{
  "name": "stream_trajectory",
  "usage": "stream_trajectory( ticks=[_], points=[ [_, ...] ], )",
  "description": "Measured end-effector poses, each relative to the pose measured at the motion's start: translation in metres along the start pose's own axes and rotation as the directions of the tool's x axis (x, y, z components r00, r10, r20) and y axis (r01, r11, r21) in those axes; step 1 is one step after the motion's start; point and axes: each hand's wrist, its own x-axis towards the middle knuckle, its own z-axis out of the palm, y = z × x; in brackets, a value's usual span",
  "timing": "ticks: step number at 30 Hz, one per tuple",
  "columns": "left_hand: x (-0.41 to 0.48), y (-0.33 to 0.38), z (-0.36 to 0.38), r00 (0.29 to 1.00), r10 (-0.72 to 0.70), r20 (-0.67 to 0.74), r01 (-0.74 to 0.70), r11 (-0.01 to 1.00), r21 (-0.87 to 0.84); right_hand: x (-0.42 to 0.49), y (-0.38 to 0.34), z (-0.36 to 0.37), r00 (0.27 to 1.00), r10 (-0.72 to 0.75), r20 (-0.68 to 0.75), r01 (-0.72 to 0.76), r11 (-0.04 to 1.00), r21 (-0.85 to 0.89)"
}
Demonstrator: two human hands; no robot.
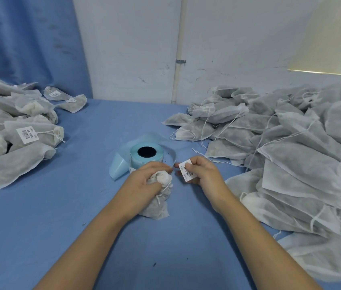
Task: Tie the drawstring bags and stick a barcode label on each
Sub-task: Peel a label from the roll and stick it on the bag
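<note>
The left hand [144, 181] is curled round the gathered neck of a drawstring bag [157, 208]. The bag's body extends from under the hand toward the person and rests on the desk [77, 210]. The bag is thin white non-woven fabric, slightly translucent. Its neck is bunched into a puff beside the thumb, and a thin white cord trails down from it.

The right hand [205, 174], just beside the left hand and apart from it, pinches a barcode label [187, 171] between thumb and fingers. The label is a small white rectangle with rounded corners, black bars and printed characters.

Just beyond the left hand's fingers stands a label roll [146, 156], a pale blue cylinder with a dark core and a loose glossy backing strip.

Well left of the left hand lies a heap of labelled bags [18, 126]. Right of the right hand lies a larger heap of unlabelled bags [291, 147] with loose cords. The desk cover is matte blue cloth.
</note>
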Motion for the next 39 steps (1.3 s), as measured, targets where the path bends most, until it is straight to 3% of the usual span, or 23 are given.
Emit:
stream_trajectory(
  ticks=[8,13,15,18,21,27,35,39],
  points=[
    [-0.001,0.002,0.0,0.997,-0.052,-0.056,0.047,0.995,-0.091,-0.003,0.002,-0.004,0.977,-0.026,-0.213,0.019,0.999,-0.039],
    [-0.004,0.007,0.001,0.995,-0.063,-0.071,0.049,0.981,-0.185,-0.012,-0.001,-0.003,0.982,0.03,-0.186,0.014,0.973,0.232],
    [-0.004,0.01,0.005,0.986,-0.055,-0.154,0.016,0.97,-0.244,-0.017,-0.001,0.0,0.984,0.095,-0.151,-0.036,0.936,0.35],
    [-0.002,0.014,0.011,0.917,-0.092,-0.389,-0.047,0.942,-0.333,-0.021,-0.004,0.004,0.98,0.162,-0.115,-0.084,0.863,0.498],
    [-0.003,0.017,0.018,0.86,-0.07,-0.505,-0.105,0.945,-0.309,-0.024,-0.009,0.007,0.984,0.13,-0.118,-0.039,0.815,0.578],
    [-0.005,0.022,0.023,0.778,-0.051,-0.626,-0.138,0.959,-0.25,-0.034,-0.013,0.023,0.993,-0.022,-0.117,0.078,0.863,0.5],
    [-0.004,0.027,0.026,0.786,-0.049,-0.616,-0.174,0.939,-0.297,-0.046,-0.007,0.04,0.995,-0.092,-0.038,0.1,0.907,0.41],
    [-0.002,0.027,0.026,0.783,-0.058,-0.62,-0.184,0.93,-0.319,-0.045,-0.002,0.041,0.989,-0.128,-0.074,0.145,0.938,0.314]
  ],
)
